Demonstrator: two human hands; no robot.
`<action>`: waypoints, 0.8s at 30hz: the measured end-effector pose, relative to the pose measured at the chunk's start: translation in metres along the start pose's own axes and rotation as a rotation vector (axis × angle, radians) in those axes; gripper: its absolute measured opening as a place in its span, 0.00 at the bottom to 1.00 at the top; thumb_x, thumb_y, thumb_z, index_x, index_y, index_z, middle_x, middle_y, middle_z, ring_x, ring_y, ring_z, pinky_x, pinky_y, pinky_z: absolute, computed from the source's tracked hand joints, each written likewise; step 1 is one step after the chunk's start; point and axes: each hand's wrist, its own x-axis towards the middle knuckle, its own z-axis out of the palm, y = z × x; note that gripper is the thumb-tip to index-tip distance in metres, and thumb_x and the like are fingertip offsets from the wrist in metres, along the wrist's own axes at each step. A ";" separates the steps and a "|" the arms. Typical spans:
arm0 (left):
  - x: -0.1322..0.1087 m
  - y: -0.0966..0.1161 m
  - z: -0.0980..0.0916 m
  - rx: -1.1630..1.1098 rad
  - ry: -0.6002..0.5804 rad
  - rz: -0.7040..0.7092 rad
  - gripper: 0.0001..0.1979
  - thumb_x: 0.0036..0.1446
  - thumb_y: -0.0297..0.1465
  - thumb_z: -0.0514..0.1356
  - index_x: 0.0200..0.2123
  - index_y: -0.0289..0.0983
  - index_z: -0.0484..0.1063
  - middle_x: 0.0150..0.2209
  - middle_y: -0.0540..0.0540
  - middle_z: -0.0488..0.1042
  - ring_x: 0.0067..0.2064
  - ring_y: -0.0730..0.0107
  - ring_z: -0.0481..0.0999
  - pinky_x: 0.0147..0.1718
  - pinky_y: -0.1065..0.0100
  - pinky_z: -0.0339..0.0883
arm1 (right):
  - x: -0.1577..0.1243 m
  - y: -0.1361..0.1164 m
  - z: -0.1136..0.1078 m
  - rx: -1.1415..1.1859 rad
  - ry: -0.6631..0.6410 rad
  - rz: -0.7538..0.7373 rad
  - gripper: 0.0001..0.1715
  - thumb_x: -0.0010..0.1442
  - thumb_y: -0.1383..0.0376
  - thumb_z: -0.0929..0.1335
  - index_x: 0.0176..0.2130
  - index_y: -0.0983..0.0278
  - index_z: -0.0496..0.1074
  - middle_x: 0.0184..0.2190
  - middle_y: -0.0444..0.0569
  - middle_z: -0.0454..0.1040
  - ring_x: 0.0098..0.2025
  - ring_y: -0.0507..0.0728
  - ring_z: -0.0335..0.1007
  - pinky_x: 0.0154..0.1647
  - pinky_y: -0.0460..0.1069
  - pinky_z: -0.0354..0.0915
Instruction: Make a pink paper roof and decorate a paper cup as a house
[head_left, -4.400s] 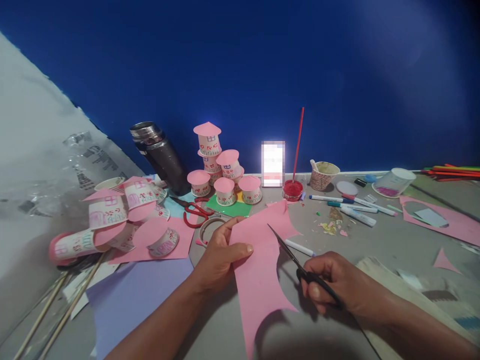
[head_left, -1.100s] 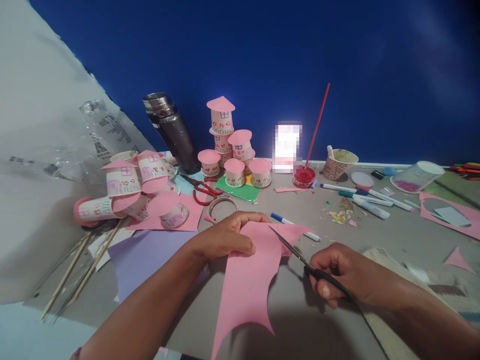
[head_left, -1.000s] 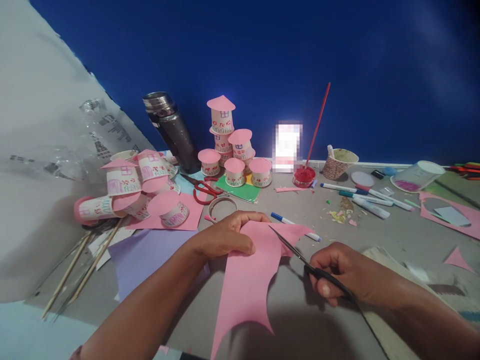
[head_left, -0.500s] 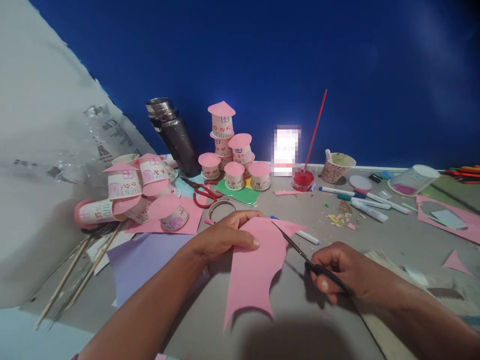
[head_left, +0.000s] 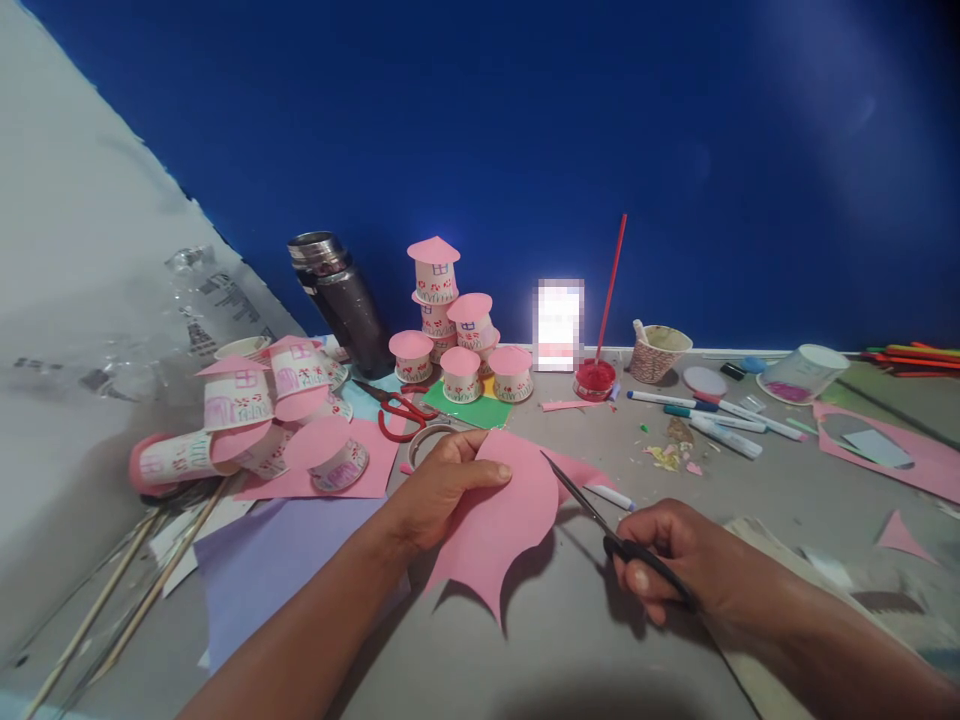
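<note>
Above the near middle of the grey desk [head_left: 585, 640], the pink paper [head_left: 517, 510] is raised off the surface in the left hand [head_left: 442, 490], whose grip pinches its upper left part with the thumb on top. The right hand [head_left: 660, 560] has its grip closed around the handles of the black-handled scissors [head_left: 591, 513], their blades slanting up to the left along the paper's curved right side. A flap [head_left: 585, 472] of the same paper sticks out to the right beyond the blades.

For a smooth curve, it would seem best to turn the sheet with the left hand into the scissors rather than swing the right wrist, taking long, unhurried strokes and letting the flap fall outward. The left thumb should stay well back from the blade tips.

Most of the left fingers are hidden beneath the paper, and how the right fingers sit in the handles is hard to make out, as is the gap between the blades. The flap covers part of a white marker [head_left: 611, 497], and the left hand hides some of a tape roll [head_left: 413, 447]. Farther back, a lit screen [head_left: 558, 325] is blurred into blocks; coloured sticks [head_left: 911, 358] run off the right edge.
</note>
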 end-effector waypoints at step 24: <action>-0.002 0.000 -0.001 0.040 0.021 -0.030 0.15 0.42 0.31 0.74 0.35 0.34 0.80 0.28 0.47 0.79 0.28 0.68 0.77 0.28 0.69 0.70 | -0.003 -0.006 0.000 -0.068 -0.025 0.021 0.36 0.49 0.35 0.74 0.25 0.63 0.67 0.19 0.44 0.70 0.21 0.47 0.50 0.23 0.47 0.43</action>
